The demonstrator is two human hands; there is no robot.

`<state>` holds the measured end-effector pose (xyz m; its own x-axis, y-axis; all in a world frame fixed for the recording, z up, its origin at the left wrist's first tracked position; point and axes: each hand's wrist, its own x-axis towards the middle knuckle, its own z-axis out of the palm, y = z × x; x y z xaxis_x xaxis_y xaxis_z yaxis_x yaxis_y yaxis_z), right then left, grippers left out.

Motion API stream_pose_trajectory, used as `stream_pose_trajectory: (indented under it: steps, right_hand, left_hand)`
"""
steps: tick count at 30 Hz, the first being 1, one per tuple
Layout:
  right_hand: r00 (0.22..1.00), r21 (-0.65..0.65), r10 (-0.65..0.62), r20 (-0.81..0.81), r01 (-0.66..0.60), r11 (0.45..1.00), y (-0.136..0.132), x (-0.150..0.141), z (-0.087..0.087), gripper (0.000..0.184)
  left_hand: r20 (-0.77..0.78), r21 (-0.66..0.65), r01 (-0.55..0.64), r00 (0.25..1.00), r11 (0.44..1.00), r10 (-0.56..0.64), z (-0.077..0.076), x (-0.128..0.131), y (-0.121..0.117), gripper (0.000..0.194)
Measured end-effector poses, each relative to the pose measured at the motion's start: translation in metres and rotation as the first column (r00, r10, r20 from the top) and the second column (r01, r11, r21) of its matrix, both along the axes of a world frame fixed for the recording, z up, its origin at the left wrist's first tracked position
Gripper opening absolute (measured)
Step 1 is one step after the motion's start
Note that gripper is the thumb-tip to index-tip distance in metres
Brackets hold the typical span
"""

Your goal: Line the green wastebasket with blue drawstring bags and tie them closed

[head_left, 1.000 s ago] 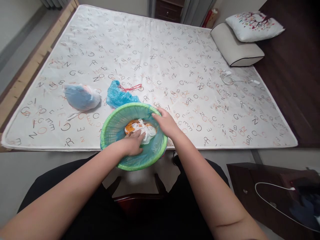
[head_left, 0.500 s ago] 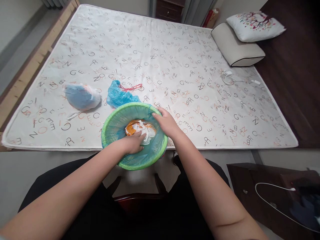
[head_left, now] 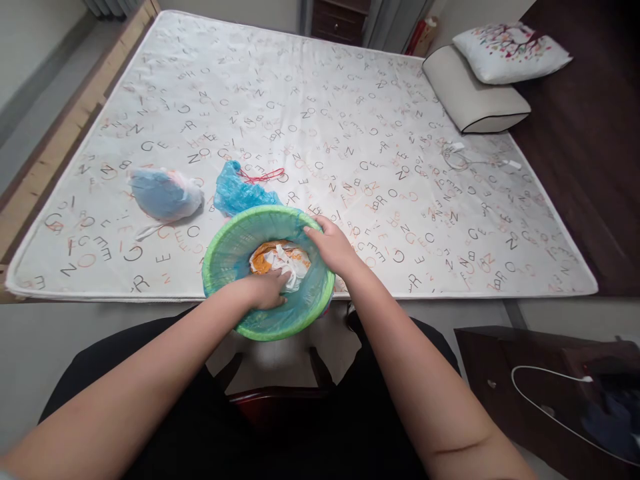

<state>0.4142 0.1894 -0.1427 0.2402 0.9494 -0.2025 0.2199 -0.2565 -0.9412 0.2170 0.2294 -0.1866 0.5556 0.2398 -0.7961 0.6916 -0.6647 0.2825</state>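
A green trash bin (head_left: 214,257) lined with a translucent blue-green bag stands at the mattress edge, between my legs. Inside it lies a knotted plastic bag (head_left: 295,263), white and orange. My left hand (head_left: 267,290) reaches into the bin, fingers stretched out against the near side of this bag. With its thumb over the inner edge, my right hand (head_left: 333,247) grips the bin's right rim. Just behind the bin is a crumpled blue plastic bag (head_left: 243,190) with red drawstrings (head_left: 263,176).
On the letter-patterned mattress (head_left: 320,100), a filled white-and-blue plastic bag (head_left: 165,193) lies to the left. A beige cushion (head_left: 475,93), a printed pillow (head_left: 513,52) and a white cable (head_left: 457,160) are at the right. A dark wooden chair (head_left: 280,395) is below me.
My left hand has shifted slightly, and the knotted bag's white ties have moved a little under its fingers. My right hand and the bin stay in place.
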Motion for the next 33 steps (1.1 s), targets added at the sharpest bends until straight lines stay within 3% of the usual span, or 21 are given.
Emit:
stream_pose_trajectory:
  steps: [10,23,33]
  right_hand:
    - [1.000,0.005,0.001,-0.006,-0.001,1.000,0.0002,0.0008,-0.0013,0.030]
    - [1.000,0.004,-0.003,-0.003,0.003,1.000,0.0002,0.0026,-0.0051,0.030]
    - [1.000,-0.004,0.003,-0.015,-0.003,1.000,0.0010,0.0045,-0.0080,0.027]
  left_hand:
    - [0.034,0.003,-0.019,0.999,1.000,0.019,-0.0050,-0.0015,0.0023,0.088]
    - [0.037,0.004,-0.035,0.999,0.999,0.034,0.0001,0.0011,0.0007,0.082]
    - [0.129,0.158,-0.138,0.985,0.978,0.118,-0.0015,0.0053,-0.0041,0.084]
